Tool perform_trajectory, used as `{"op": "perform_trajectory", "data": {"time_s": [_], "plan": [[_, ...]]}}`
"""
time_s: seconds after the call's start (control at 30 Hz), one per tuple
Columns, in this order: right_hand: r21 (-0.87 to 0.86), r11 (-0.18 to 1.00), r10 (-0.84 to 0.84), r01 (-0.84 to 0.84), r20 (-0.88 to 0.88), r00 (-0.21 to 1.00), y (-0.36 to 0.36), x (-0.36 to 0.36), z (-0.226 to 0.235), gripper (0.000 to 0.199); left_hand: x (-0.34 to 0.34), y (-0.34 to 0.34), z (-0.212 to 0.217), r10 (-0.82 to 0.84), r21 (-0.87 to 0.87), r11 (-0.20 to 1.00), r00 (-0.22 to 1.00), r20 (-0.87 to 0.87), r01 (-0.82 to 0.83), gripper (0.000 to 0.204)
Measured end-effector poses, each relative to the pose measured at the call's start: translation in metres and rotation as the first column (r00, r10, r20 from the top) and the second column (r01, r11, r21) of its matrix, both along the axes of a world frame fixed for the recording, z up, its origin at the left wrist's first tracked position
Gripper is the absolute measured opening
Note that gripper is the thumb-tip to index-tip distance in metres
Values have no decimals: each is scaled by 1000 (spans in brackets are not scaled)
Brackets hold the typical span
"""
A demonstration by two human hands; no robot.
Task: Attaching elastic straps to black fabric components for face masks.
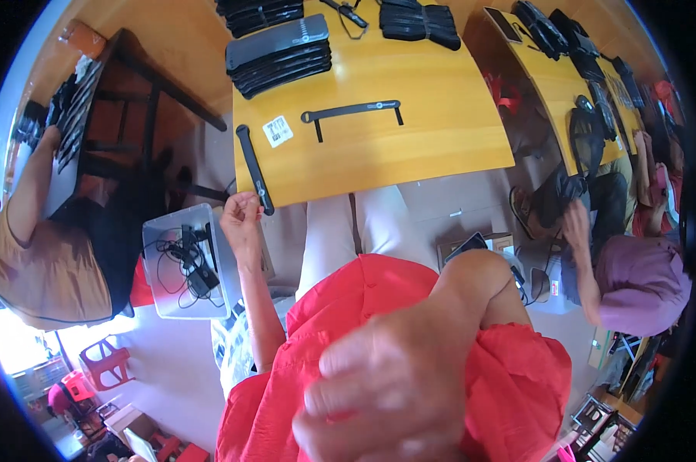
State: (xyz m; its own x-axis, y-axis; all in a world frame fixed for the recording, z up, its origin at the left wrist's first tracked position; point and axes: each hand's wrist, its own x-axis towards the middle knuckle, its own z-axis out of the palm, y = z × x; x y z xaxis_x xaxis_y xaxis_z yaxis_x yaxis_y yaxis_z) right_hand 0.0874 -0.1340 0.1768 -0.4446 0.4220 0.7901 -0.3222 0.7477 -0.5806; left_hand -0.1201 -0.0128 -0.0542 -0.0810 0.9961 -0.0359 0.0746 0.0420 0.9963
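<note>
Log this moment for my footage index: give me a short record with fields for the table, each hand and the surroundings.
Table: yellow
Left hand: at the near end of a black strap, by the table's front edge; grip unclear
Right hand: raised close to the camera, blurred; contents unclear
Mid-table: second black strap, white label
Far side: stack of flat dark items
Left of table: clear bin with black cables
People nearby: person in purple top, right
</note>
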Motion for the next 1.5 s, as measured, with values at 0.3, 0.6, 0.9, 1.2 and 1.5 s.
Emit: {"op": "perform_trajectory", "data": {"time_s": [0.3, 0.6, 0.9, 1.2, 1.5], "plan": [[-127, 903, -417, 411, -492, 764, -19, -42, 17, 18, -28, 12, -12, 68, 35, 997, 996, -55, -66, 8], [332, 915, -203, 230, -114, 973, 5, 18, 22, 18, 22, 48, -11, 198, 198, 978, 620, -759, -69, 40], [-101, 794, -533, 600, 362, 765, 4, 37, -69, 24, 14, 54, -14, 144, 146, 989, 514, -846, -35, 24], [-559, 473, -520, 681, 446, 728, 40, 3, -154, 30, 65, -5, 50, 54, -181, 980, 767, 640, 83, 25], [-614, 455, -558, 644, 367, 744, 38, 14, -166, 39, 101, -20, 71, -167, -165, 916, 721, 672, 366, 33]]}}
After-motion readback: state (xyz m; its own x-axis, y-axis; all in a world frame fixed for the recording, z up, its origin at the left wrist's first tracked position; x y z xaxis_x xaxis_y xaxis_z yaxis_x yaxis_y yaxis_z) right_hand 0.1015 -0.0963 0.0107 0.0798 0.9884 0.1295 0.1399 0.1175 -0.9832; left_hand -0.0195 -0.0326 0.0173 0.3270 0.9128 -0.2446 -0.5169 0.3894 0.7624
